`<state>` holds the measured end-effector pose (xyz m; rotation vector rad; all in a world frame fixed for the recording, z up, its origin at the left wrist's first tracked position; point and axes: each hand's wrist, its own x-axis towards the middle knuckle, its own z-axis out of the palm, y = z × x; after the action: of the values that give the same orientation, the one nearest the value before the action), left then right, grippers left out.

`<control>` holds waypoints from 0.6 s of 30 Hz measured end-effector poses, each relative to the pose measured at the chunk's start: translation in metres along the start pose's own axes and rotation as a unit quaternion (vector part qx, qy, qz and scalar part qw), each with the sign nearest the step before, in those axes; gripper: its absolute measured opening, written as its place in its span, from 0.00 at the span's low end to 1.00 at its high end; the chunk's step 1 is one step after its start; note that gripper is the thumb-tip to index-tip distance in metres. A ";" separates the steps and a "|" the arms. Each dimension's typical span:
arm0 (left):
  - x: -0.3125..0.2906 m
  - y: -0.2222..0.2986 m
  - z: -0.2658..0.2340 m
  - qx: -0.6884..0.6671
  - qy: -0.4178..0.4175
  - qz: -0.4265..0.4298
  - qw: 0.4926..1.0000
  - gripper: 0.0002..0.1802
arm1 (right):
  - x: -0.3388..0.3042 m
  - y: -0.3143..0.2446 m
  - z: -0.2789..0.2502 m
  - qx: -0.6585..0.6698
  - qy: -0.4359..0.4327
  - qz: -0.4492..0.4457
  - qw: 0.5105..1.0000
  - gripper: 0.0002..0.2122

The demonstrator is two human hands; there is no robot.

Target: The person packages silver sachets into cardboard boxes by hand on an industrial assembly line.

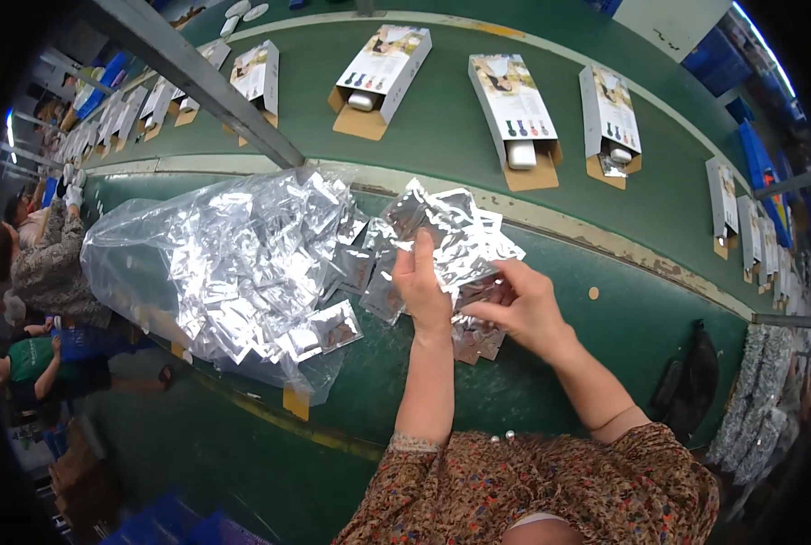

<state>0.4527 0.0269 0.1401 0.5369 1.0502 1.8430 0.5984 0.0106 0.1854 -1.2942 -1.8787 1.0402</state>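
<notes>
Gripping a sheaf of silver packets (467, 223) in the left fingers (422, 249), above the green worktop (632, 341). Bending the right fingers (520, 278) at the sheaf's lower right edge, tips slightly parted; can't tell whether pinching a packet. To the left, on the worktop, more packets (242, 263) heaped in a clear plastic bag (125, 234). To the right, a small tan disc (593, 293). Beyond a pale rail (605, 243), open-ended white boxes (383, 65) in a row.

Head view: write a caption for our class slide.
Left hand holds silvery packets, right hand close by; clear plastic bag of more alongside, open boxes beyond.
</notes>
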 end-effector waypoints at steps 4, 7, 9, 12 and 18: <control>0.001 0.002 -0.003 -0.085 0.009 -0.027 0.996 0.12 | 0.000 -0.007 0.010 -0.164 0.099 -0.139 0.972 0.26; -0.003 -0.005 0.002 -0.078 0.005 -0.062 0.995 0.12 | 0.009 -0.008 0.000 -0.123 0.163 -0.129 0.970 0.23; -0.006 -0.013 0.004 -0.031 -0.014 -0.068 0.997 0.11 | 0.011 0.011 -0.008 -0.147 0.100 -0.229 0.957 0.18; -0.007 -0.018 0.001 -0.027 0.004 -0.070 0.997 0.11 | 0.004 0.024 -0.027 -0.169 0.146 -0.290 0.931 0.11; 0.000 0.003 -0.003 -0.110 0.019 -0.102 0.989 0.10 | 0.039 0.109 -0.113 -0.378 0.249 -0.211 0.866 0.05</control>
<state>0.4493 0.0248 0.1416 0.2546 0.8770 1.7653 0.7291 0.0988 0.1489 -1.2735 -2.0564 -0.3005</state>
